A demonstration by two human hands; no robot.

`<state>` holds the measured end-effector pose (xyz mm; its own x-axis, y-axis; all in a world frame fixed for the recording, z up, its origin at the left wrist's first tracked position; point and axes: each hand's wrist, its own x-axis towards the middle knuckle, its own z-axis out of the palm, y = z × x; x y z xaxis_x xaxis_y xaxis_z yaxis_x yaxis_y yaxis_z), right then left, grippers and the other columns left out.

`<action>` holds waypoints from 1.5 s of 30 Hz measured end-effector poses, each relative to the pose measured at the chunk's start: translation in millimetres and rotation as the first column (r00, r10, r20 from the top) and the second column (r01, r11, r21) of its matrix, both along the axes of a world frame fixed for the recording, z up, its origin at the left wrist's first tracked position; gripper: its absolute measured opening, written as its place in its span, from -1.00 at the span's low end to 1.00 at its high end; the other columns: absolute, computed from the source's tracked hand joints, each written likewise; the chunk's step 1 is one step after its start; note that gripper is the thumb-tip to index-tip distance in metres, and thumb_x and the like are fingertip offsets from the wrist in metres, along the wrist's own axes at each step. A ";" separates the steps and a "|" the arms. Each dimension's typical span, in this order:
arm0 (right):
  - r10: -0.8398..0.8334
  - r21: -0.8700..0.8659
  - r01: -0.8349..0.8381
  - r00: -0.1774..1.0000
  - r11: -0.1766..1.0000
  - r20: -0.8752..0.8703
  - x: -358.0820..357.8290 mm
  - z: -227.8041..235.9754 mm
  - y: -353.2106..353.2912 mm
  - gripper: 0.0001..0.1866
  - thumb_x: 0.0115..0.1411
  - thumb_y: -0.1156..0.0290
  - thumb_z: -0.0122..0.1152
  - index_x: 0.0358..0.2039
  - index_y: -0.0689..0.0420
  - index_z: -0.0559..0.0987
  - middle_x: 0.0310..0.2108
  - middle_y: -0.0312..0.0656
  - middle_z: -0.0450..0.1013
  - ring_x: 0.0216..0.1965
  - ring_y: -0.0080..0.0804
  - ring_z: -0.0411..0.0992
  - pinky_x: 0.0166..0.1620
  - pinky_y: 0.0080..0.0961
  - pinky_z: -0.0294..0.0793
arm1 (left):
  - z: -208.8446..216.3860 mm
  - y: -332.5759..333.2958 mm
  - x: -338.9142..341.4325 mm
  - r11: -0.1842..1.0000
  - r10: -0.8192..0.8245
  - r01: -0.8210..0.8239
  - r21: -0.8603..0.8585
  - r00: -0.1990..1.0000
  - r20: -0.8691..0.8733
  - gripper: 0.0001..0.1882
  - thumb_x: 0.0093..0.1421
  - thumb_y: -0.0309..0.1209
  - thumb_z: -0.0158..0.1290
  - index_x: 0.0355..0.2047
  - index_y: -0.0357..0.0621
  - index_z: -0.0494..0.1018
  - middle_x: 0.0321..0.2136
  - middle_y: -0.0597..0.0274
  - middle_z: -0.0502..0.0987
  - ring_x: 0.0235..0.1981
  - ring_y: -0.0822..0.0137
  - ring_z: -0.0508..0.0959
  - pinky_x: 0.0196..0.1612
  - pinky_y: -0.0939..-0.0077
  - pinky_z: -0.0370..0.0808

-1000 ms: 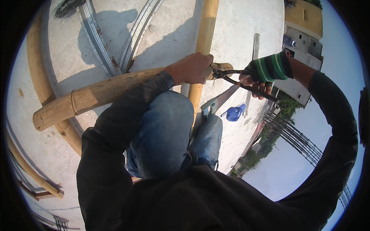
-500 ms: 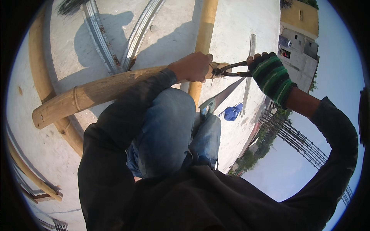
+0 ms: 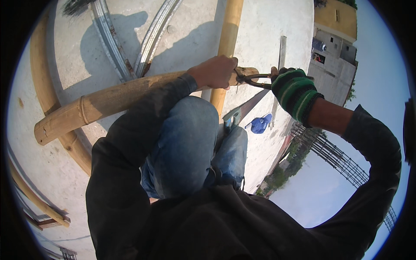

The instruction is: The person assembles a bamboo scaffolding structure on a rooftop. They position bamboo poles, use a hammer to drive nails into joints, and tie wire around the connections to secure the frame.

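My bare left hand (image 3: 216, 72) is closed around the end of a thick horizontal bamboo pole (image 3: 108, 102), where it crosses an upright bamboo pole (image 3: 228, 26). My right hand (image 3: 295, 90), in a green and black striped glove, grips the handles of dark metal pincers (image 3: 253, 80). The pincers' jaws sit at the crossing, right beside my left fingers. What the jaws bite on is hidden. My knees in blue jeans (image 3: 190, 143) are bent just below the pole.
Far below lies a pale concrete slab (image 3: 277, 21) with curved metal strips (image 3: 108, 39), a blue object (image 3: 260, 125) and more bamboo (image 3: 41, 73) at left. Grey buildings (image 3: 336, 52), a rebar column (image 3: 342, 160) and open sky are at right.
My right hand has rolled so the glove's back faces up and has dropped slightly, still on the pincers. My left hand stays on the bamboo pole.
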<state>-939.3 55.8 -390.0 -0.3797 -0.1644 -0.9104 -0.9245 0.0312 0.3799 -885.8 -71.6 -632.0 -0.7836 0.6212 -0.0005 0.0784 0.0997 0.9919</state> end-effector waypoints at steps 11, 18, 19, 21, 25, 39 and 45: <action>-0.420 -0.095 0.427 0.903 0.899 0.088 -23.6 -1.2 60.6 -0.81 0.32 0.45 0.22 -0.07 0.16 0.57 -0.31 0.00 0.64 -0.26 -0.02 0.69 -0.16 -0.12 0.66 | 2.3 -1.6 2.1 0.999 0.020 -0.021 -0.029 0.999 -0.038 -0.43 0.01 -0.47 0.47 -0.03 -0.29 0.42 -0.19 -0.19 0.63 -0.07 -0.23 0.66 0.01 -0.01 0.58; -0.411 -0.194 0.438 0.897 0.878 0.163 -30.2 -16.5 104.1 -0.87 0.43 0.38 0.13 -0.07 0.09 0.53 -0.34 -0.07 0.61 -0.29 -0.05 0.67 -0.19 -0.11 0.66 | 4.4 -1.8 1.9 0.999 0.004 -0.003 -0.035 1.000 0.025 -0.45 0.01 -0.47 0.45 -0.05 -0.29 0.42 -0.25 -0.20 0.62 -0.07 -0.22 0.65 -0.03 -0.04 0.55; -0.394 -0.225 0.419 0.907 0.880 0.149 -29.2 -17.7 108.3 -0.87 0.44 0.36 0.12 -0.07 0.08 0.53 -0.34 -0.07 0.61 -0.30 -0.06 0.67 -0.20 -0.11 0.66 | 4.7 -1.7 2.1 0.999 0.005 -0.004 -0.032 1.000 0.029 -0.46 0.02 -0.48 0.45 -0.05 -0.29 0.42 -0.25 -0.21 0.62 -0.07 -0.23 0.64 -0.04 -0.04 0.55; -0.383 -0.243 0.411 0.910 0.878 0.155 -27.3 -19.9 115.5 -0.86 0.45 0.33 0.12 -0.07 0.07 0.53 -0.34 -0.07 0.61 -0.30 -0.07 0.67 -0.21 -0.12 0.66 | 4.9 -1.5 2.4 0.999 0.035 -0.035 -0.027 0.999 0.006 -0.49 -0.01 -0.48 0.45 -0.11 -0.33 0.44 -0.28 -0.23 0.63 -0.12 -0.23 0.67 -0.07 -0.02 0.58; -0.398 -0.275 0.429 0.903 0.861 0.163 -26.9 -25.3 127.6 -0.82 0.48 0.25 0.10 -0.07 0.05 0.55 -0.32 -0.07 0.61 -0.30 -0.07 0.67 -0.21 -0.12 0.65 | 4.8 -0.3 2.8 0.996 0.091 -0.091 -0.004 0.994 -0.052 -0.54 -0.06 -0.47 0.45 -0.23 -0.42 0.48 -0.35 -0.27 0.67 -0.20 -0.24 0.72 -0.14 0.03 0.66; -0.444 -0.472 0.510 0.860 0.719 0.252 -24.6 -36.6 154.5 -0.81 0.46 0.25 0.21 -0.10 0.09 0.58 -0.40 0.00 0.55 -0.36 0.04 0.58 -0.29 -0.03 0.55 | 7.4 -2.3 3.5 0.998 0.053 -0.054 -0.040 0.998 -0.036 -0.53 -0.01 -0.49 0.42 -0.16 -0.44 0.45 -0.33 -0.28 0.64 -0.18 -0.24 0.70 -0.14 0.02 0.64; -0.444 -0.401 0.507 0.862 0.763 0.243 -27.2 -36.8 151.9 -0.77 0.50 0.16 0.11 -0.07 0.03 0.53 -0.34 -0.07 0.57 -0.28 -0.05 0.63 -0.20 -0.09 0.63 | 8.5 -3.8 1.9 0.997 -0.012 0.013 -0.080 1.000 0.013 -0.52 0.09 -0.43 0.39 -0.11 -0.34 0.38 -0.25 -0.23 0.58 -0.11 -0.23 0.63 -0.05 -0.03 0.55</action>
